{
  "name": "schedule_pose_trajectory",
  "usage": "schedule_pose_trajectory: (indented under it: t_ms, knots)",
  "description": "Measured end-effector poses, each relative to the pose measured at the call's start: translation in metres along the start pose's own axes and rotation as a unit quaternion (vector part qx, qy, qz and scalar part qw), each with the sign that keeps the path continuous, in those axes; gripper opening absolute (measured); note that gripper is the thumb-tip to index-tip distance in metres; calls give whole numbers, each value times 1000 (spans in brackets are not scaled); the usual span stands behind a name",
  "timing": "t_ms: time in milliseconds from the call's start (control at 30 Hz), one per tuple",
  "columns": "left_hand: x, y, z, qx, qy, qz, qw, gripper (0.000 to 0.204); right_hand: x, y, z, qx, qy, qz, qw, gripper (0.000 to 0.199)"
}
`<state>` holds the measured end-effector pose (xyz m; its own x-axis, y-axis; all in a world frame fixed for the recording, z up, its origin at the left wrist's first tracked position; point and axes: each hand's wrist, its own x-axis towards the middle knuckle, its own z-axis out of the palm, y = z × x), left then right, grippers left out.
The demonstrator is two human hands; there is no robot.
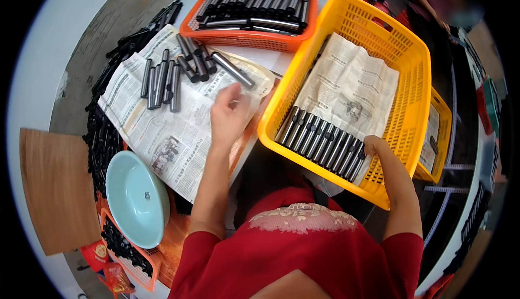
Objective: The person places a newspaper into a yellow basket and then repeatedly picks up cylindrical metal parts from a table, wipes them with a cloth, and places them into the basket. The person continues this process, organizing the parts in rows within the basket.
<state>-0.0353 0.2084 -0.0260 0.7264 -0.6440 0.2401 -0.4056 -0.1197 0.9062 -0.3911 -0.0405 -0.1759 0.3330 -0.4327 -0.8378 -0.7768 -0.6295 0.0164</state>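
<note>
My left hand [229, 113] is over the newspaper [187, 120], its fingers bent and smeared by motion; no tube shows in it. Just beyond it lies a dark metal tube [233, 70] with black ends. Several more such tubes [161, 85] lie loosely grouped farther left on the paper. Inside the yellow basket [346, 14], a tight row of tubes [322, 142] lines the near side on a newspaper lining [352, 76]. My right hand [377, 148] is at the right end of that row, fingers curled against the top of the last tube, fingertips partly hidden.
An orange basket [244, 41] full of similar tubes stands at the back. Dark parts are heaped [100, 131] along the left. A pale blue basin [135, 201] sits above a small orange basket [154, 269] of black pieces. Another person [439, 1] is at the far right.
</note>
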Motion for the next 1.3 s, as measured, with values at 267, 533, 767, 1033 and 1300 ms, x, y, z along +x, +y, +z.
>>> schedule_pose_trajectory:
  t_ms: [267,533,767,1033,1300]
  knots:
    - [81,-39,-3,335,-22,-36,941,53,-24,-26,-48,-8,231,-2,973,23]
    - [85,-50,29,166,108,-133,971,75,-114,-88,-68,50,339,-145,928,27]
    - [24,-10,1,-516,-38,-176,837,32,-164,-133,-74,111,442,-273,847,24]
    - [-60,35,25,-627,-155,-213,733,22,-202,-197,-69,209,538,-428,695,34]
    - [-56,17,11,-604,-111,-269,742,15,-220,-164,-65,158,527,-411,727,32]
